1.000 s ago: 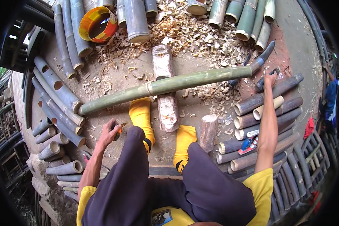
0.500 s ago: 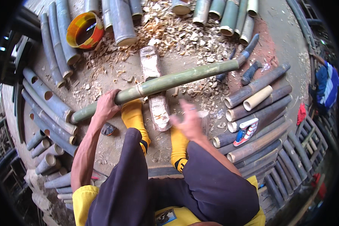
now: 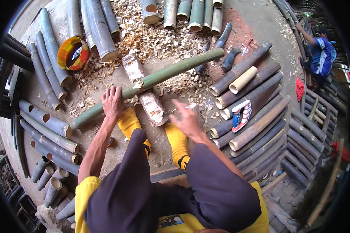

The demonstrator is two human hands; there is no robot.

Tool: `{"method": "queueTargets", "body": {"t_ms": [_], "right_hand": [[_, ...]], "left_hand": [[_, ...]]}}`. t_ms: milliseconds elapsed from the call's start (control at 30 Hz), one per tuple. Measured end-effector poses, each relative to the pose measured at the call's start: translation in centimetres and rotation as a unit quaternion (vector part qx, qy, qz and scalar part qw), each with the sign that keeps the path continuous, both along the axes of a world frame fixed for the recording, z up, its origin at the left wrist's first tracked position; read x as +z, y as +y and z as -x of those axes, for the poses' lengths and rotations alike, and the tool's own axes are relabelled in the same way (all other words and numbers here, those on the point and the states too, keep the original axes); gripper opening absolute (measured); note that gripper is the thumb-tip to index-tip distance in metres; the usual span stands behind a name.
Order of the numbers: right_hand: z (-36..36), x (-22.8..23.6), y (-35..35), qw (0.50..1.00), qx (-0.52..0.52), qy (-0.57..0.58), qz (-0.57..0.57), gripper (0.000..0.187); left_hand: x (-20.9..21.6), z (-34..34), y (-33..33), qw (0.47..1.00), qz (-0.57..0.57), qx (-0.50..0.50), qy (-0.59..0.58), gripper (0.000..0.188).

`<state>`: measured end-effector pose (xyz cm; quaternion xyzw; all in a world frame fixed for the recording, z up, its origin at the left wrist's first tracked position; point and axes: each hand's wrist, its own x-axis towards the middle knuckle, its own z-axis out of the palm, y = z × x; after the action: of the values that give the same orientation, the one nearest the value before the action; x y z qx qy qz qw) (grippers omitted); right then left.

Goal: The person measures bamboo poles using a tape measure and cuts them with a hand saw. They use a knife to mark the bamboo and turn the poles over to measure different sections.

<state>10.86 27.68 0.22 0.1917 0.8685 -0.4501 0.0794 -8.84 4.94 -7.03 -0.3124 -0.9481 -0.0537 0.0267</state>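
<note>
While I watched through the head camera, my left hand (image 3: 112, 101) lay spread, palm down, on the long green bamboo pole (image 3: 147, 80), pressing it rather than closing round it. My right hand (image 3: 187, 120) hovered half open just beside a short pale wooden billet (image 3: 196, 112); motion blur meant I could not tell whether it had hold of it. The pole rested across a grey wooden chopping block (image 3: 144, 91) on the ground, just beyond my yellow-socked feet (image 3: 130, 122). Its long axis ran diagonally: the near end pointed down past my left hand, the far end up and away to the right of my right hand, toward a dark-handled knife (image 3: 221, 37). I judged the pole stiff, fairly heavy and smooth enough to roll, so it was best held near the block. Wood chips (image 3: 151, 39) lay beyond both hands, darker bamboo lengths (image 3: 252, 105) right of my right hand, and an orange and yellow bowl (image 3: 73, 53) beyond my left.
</note>
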Motion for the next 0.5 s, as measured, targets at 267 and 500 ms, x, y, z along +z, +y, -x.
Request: {"method": "queueTargets", "body": {"t_ms": [267,500], "right_hand": [[-21.2,2.0,11.5,0.894,-0.378,0.041,-0.236,0.043],[-21.1,0.6,11.9,0.901,-0.299,0.154,-0.275,0.044]], "left_hand": [[6.3,2.8,0.7,0.983,0.01,-0.035,-0.179,0.079],[19.7,6.8,-0.4,0.964,-0.08,-0.083,-0.238,0.069]]}}
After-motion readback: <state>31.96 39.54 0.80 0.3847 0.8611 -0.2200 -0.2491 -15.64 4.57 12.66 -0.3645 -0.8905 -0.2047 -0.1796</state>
